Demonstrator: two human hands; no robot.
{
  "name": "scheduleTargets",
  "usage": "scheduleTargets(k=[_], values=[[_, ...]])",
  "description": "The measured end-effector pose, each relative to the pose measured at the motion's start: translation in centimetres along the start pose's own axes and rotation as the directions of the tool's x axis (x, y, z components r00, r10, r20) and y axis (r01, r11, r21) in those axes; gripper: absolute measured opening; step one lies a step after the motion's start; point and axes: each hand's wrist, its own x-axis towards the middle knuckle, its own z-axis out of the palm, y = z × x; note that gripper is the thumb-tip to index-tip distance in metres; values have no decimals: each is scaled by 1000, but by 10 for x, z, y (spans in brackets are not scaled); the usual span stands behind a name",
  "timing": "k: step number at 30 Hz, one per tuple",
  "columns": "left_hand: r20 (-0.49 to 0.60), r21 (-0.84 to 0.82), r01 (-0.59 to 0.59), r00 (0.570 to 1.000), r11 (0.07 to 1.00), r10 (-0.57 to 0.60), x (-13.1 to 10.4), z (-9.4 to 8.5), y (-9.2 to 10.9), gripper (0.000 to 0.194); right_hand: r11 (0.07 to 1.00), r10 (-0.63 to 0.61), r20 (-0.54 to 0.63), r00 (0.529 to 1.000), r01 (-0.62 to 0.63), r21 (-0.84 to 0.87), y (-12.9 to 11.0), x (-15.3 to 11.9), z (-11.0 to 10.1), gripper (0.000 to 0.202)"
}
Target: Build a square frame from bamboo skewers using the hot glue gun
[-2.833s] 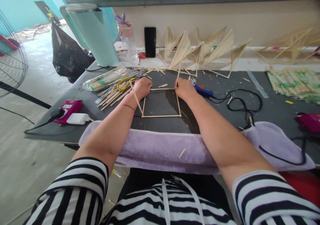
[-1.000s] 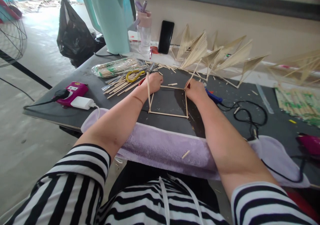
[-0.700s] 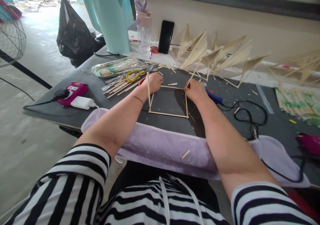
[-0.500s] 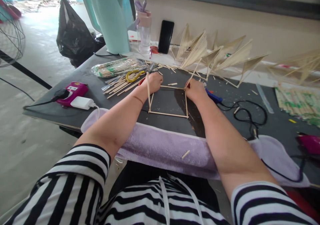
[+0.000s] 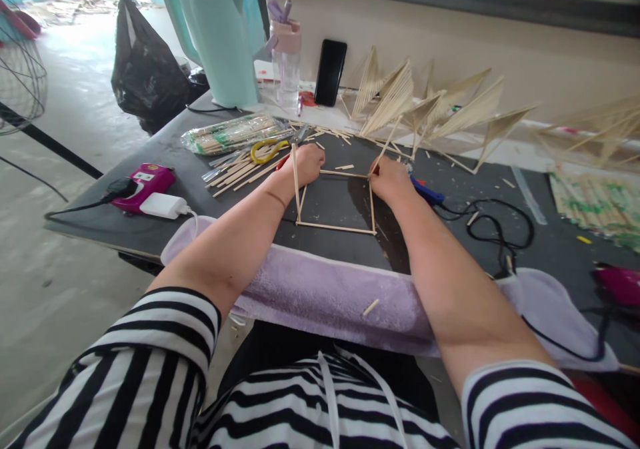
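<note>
A four-sided frame of thin wooden sticks [image 5: 336, 228] lies on the dark tabletop between my arms. One stick [image 5: 295, 176] stands up from its near left corner. My left hand [image 5: 311, 161] is closed at the far left corner, its fingertips partly hidden. At the far right corner my right hand [image 5: 391, 178] pinches a slanting wooden stick [image 5: 388, 144] by its lower end. Just right of that hand lies a blue tool [image 5: 429, 193] with a black cord, partly hidden by the hand. Yellow-handled scissors [image 5: 267, 150] rest left of my left hand.
Loose sticks [image 5: 235, 174] and a plastic-wrapped bundle [image 5: 233, 134] lie at left, near a magenta power socket [image 5: 145, 186]. A kettle [image 5: 220, 42], bottle [image 5: 287, 62] and phone [image 5: 331, 72] stand behind. Finished-looking stick models [image 5: 400, 99] line the wall. A purple cloth [image 5: 330, 296] covers the front edge.
Both hands keep their places at the frame's far corners. The view has shifted very slightly; nothing else visibly differs.
</note>
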Motion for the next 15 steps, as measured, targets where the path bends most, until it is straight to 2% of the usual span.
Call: scheduleTargets(k=[7, 15], values=[[-30, -6, -15, 999, 1000, 15, 1, 4, -2, 26, 1000, -14, -25, 1000, 14, 3, 3, 1, 3, 17], [-11, 5, -8, 1000, 1000, 8, 1, 3, -2, 27, 999, 12, 19, 1000, -13, 35, 0, -2, -1, 16]])
